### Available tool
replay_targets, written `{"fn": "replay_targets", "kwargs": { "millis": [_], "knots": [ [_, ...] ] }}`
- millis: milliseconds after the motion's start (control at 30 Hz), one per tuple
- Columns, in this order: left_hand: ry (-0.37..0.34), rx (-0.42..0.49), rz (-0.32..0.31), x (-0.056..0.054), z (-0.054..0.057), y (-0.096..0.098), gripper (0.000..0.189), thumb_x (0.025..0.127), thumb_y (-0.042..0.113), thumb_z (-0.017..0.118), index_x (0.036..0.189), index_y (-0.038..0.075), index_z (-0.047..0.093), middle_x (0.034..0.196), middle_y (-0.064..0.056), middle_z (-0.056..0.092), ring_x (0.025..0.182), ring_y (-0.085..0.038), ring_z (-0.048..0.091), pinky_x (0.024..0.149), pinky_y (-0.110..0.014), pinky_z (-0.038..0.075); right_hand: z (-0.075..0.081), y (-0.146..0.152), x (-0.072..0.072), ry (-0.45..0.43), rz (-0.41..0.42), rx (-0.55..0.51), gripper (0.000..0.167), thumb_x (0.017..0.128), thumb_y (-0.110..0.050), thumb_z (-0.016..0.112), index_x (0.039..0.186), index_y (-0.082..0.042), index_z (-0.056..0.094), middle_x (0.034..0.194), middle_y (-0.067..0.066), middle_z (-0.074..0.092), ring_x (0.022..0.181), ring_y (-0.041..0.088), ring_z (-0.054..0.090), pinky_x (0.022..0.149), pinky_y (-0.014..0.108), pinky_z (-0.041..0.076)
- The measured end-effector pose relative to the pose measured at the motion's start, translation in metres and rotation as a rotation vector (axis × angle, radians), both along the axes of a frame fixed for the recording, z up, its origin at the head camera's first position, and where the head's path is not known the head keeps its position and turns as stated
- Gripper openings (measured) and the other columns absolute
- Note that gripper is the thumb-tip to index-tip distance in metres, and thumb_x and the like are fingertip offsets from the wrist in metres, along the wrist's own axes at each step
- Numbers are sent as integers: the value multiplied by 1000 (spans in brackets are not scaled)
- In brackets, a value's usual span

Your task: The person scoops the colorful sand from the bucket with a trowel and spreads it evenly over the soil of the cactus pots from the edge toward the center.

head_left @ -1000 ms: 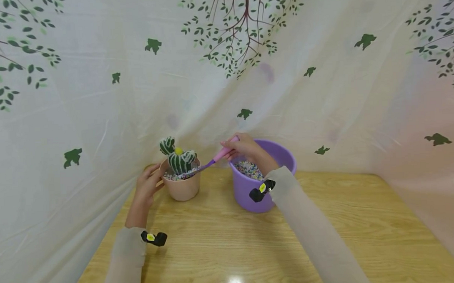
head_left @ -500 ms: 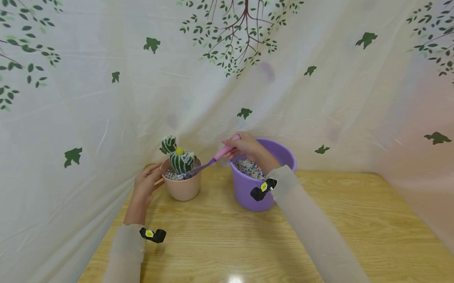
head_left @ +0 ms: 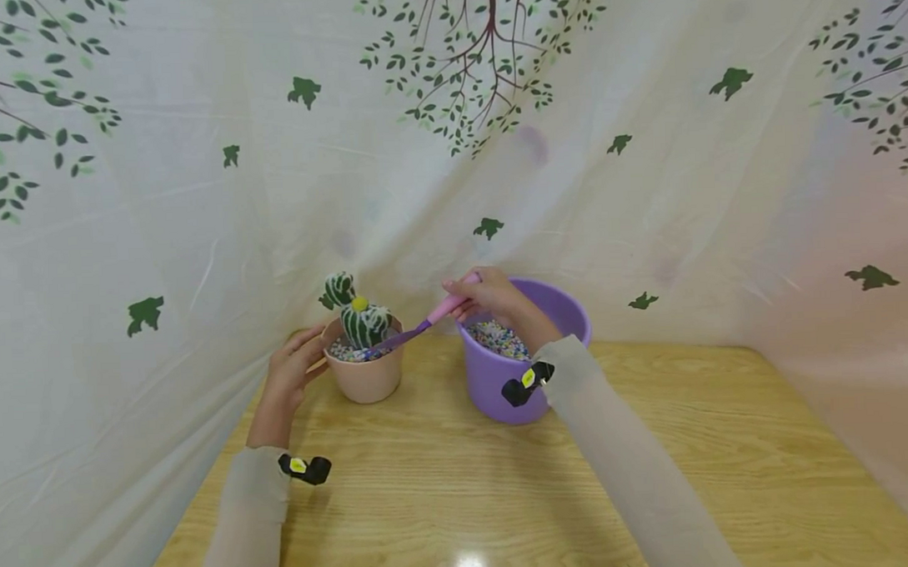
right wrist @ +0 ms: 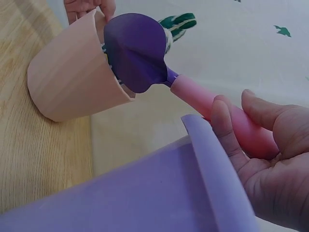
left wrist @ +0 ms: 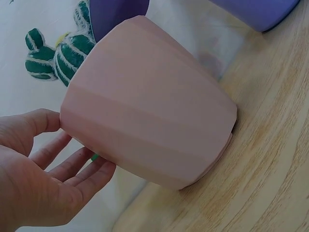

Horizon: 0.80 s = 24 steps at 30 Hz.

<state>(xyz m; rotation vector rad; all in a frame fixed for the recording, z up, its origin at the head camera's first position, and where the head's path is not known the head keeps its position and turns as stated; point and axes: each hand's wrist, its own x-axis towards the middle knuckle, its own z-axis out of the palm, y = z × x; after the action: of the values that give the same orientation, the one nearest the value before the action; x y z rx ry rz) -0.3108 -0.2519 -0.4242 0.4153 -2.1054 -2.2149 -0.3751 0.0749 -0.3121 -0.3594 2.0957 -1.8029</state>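
A cactus point(head_left: 365, 325) with a yellow bloom stands in a pink flower pot point(head_left: 366, 380), among multicoloured pebbles point(head_left: 344, 351). My left hand point(head_left: 292, 368) is at the pot's left side; in the left wrist view its thumb meets the rim and its extended fingers point(left wrist: 99, 176) rest along the wall. My right hand point(head_left: 492, 297) grips the pink handle point(head_left: 449, 307) of a small garden trowel. Its purple blade point(right wrist: 136, 53) dips over the pot's rim, the tip at the pebbles beside the cactus. Part of the pebble surface is hidden behind the blade in the right wrist view.
Just right of the flower pot is a larger purple bucket point(head_left: 503, 390), holding more multicoloured pebbles point(head_left: 497, 339); my right forearm crosses above its rim. Both stand on a wooden table point(head_left: 446, 484). A pale cloth point(head_left: 421, 193) printed with leaves hangs close behind.
The trowel's blade has tilted over, so its purple surface shows instead of the pebbles on it. The cactus has shifted slightly right. Both hands stay nearly in place.
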Motion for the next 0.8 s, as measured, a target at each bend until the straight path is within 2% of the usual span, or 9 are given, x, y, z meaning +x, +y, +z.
{"fn": "replay_targets", "kwargs": {
  "millis": [233, 333, 433, 567, 800],
  "knots": [
    [-3, -9, -13, -1, -3, -3, 56, 105, 29, 57, 156, 15, 42, 154, -6, 43, 133, -20, 53, 99, -24, 54, 0, -1, 2, 21, -8, -28, 15, 99, -9, 66, 101, 0, 55, 68, 6, 73, 57, 15, 67, 63, 31, 62],
    [0, 1, -17, -2, -3, -3, 56, 105, 29, 57, 157, 16, 42, 157, -7, 40, 138, -24, 50, 107, -29, 52, 0, 1, 1, 46, 7, -33, 16, 99, -7, 66, 104, 1, 54, 70, 6, 73, 59, 17, 68, 65, 33, 62],
    [3, 13, -21, -2, -3, -2, 56, 105, 30, 57, 157, 16, 41, 160, -7, 37, 141, -26, 47, 117, -38, 45, 0, 3, 1, 66, 16, -30, 16, 99, -6, 66, 107, 3, 55, 72, 7, 73, 62, 18, 68, 73, 40, 64],
    [2, 16, -23, -3, -3, -2, 56, 105, 30, 57, 157, 17, 41, 161, -6, 36, 141, -26, 47, 120, -43, 41, 0, 5, 3, 77, 19, -27, 17, 98, -3, 65, 110, 3, 55, 76, 9, 71, 66, 20, 69, 83, 49, 62],
    [-15, 13, -33, -5, -4, -5, 56, 104, 30, 58, 157, 18, 42, 157, -5, 40, 138, -23, 49, 116, -37, 45, -1, 13, 7, 97, 53, -60, 17, 98, 3, 62, 112, 5, 52, 80, 8, 69, 71, 22, 70, 74, 36, 64]
  ]
}}
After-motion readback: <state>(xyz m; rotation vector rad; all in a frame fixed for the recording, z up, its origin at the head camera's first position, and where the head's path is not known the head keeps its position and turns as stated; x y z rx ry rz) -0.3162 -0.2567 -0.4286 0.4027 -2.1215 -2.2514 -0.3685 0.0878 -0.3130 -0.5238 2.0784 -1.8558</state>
